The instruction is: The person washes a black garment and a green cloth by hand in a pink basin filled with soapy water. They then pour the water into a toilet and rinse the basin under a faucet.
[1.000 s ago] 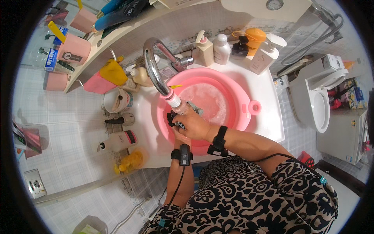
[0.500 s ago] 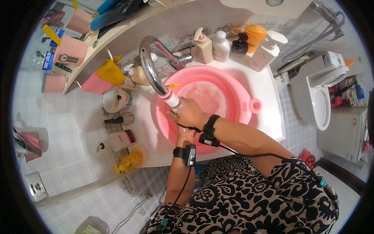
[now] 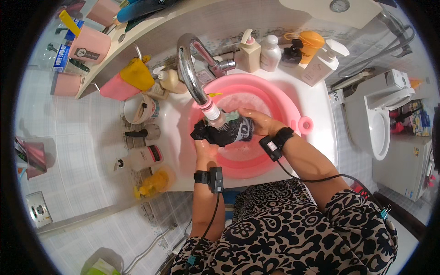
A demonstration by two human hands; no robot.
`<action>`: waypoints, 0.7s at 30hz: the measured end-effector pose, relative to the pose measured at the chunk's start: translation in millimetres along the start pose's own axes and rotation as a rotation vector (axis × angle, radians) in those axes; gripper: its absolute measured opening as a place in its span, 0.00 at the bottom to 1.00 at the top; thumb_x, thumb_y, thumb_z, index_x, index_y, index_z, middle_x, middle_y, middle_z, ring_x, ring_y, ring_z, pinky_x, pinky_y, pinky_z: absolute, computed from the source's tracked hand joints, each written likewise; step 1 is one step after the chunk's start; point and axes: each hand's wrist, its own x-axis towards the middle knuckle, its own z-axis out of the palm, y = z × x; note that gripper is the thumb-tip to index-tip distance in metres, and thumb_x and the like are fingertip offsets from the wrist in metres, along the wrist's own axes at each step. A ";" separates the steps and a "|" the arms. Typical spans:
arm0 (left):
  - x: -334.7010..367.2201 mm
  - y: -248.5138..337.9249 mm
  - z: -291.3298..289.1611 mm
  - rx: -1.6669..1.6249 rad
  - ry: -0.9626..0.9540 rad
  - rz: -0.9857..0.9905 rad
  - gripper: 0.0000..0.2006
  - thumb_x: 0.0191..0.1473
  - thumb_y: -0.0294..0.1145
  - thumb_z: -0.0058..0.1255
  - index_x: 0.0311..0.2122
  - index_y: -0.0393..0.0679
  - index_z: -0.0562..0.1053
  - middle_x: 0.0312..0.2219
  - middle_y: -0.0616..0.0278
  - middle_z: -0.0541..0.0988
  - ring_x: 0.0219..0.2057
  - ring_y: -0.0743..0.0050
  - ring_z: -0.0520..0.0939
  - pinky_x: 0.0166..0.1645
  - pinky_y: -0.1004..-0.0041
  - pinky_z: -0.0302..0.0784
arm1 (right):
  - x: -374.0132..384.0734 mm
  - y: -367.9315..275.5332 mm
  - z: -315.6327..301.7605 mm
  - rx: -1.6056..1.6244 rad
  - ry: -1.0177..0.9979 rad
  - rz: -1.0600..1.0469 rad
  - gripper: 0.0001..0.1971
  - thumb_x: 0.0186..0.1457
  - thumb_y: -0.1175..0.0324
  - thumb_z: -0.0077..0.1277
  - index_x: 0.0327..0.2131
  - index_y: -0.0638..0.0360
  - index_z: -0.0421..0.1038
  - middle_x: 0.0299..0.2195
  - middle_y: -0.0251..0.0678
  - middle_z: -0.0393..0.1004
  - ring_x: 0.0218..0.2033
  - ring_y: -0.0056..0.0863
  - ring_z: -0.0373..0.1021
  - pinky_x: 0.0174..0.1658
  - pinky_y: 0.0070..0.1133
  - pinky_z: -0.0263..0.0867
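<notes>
here, left fingers (image 3: 205, 147) and right fingers (image 3: 251, 115) grasp black cloth (image 3: 225, 136), clear of the basin's near rim (image 3: 247, 172).

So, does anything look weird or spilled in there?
One odd thing: black boxes with cables are strapped behind the left hand and right hand, surprisingly close to water in the pink basin. The hands hold dark cloth below the tap. I can't see any spill or damage.

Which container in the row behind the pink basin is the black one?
The small black container, standing between the round-capped white bottle and the orange container; its neighbours in that row are beige, white or orange.
</notes>
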 end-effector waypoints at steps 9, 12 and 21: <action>8.0 -1.9 2.4 0.181 -0.173 -0.014 0.17 0.53 0.38 0.41 0.46 0.39 0.68 0.42 0.59 0.73 0.44 0.65 0.73 0.52 0.65 0.66 | -8.8 1.5 14.2 -0.183 0.151 -0.024 0.22 0.49 0.67 0.54 0.48 0.61 0.64 0.40 0.38 0.72 0.40 0.27 0.70 0.42 0.26 0.68; 2.7 3.7 16.9 -0.065 -0.047 -0.053 0.17 0.53 0.37 0.41 0.46 0.39 0.67 0.41 0.59 0.73 0.44 0.64 0.74 0.51 0.64 0.67 | -10.9 1.6 10.4 0.129 0.234 -0.221 0.17 0.48 0.71 0.51 0.44 0.62 0.66 0.38 0.37 0.72 0.39 0.28 0.70 0.44 0.25 0.67; 11.4 -37.4 -80.0 0.000 0.151 -0.193 0.19 0.51 0.41 0.45 0.45 0.40 0.68 0.41 0.57 0.74 0.43 0.59 0.74 0.51 0.59 0.67 | -7.2 -14.8 16.8 0.423 0.171 -0.201 0.15 0.45 0.71 0.48 0.40 0.61 0.68 0.35 0.38 0.73 0.36 0.32 0.70 0.44 0.28 0.66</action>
